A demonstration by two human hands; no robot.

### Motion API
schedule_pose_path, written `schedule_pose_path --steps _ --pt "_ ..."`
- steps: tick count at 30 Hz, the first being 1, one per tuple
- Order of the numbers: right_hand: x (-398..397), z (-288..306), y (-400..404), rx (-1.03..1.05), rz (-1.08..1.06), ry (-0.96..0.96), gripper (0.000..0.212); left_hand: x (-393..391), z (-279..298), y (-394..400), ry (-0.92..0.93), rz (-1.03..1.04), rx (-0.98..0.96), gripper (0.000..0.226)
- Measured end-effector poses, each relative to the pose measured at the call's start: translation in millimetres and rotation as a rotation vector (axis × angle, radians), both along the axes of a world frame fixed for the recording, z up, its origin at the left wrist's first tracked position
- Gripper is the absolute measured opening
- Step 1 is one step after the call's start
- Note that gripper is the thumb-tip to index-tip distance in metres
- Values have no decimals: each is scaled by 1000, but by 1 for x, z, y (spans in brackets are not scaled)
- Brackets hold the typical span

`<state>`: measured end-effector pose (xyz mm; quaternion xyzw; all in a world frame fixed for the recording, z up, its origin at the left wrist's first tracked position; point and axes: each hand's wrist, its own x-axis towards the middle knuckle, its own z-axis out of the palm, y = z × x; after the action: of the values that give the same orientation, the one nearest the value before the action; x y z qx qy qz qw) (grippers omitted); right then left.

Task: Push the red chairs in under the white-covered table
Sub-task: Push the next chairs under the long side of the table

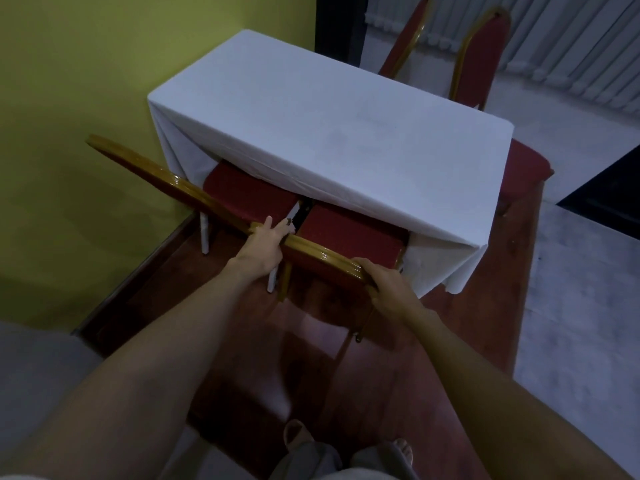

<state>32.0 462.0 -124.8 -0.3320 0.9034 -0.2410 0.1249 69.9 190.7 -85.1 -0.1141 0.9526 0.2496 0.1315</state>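
While the yellow-green wall (69, 116) closed off the left side, the left red chair (242, 195) sat close beside it, seat partly under the cloth edge of the white-covered table (329, 116). Left hand (263, 244): fingers loosely spread, draped over the gold top rail where the two chair backs met. Near red chair (346, 237): seat front tucked under the table's near edge, just beside the left chair. Right hand (388, 285): fingers together, curled around that chair's gold rail. Two more red chairs (485, 57) stood at the far side. Grey floor (571, 271) lay open to the right.
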Motion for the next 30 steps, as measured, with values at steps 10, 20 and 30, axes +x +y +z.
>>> schedule_pose_path --steps 10,20,30 --pt "-11 19 26 67 -103 -203 76 5 27 31 38 -1 64 50" --pt "-43 38 135 -73 -354 -188 68 -37 33 143 136 9 101 60" --pt "-138 84 339 -79 -469 -94 60 -130 28 365 202 118 291 58"
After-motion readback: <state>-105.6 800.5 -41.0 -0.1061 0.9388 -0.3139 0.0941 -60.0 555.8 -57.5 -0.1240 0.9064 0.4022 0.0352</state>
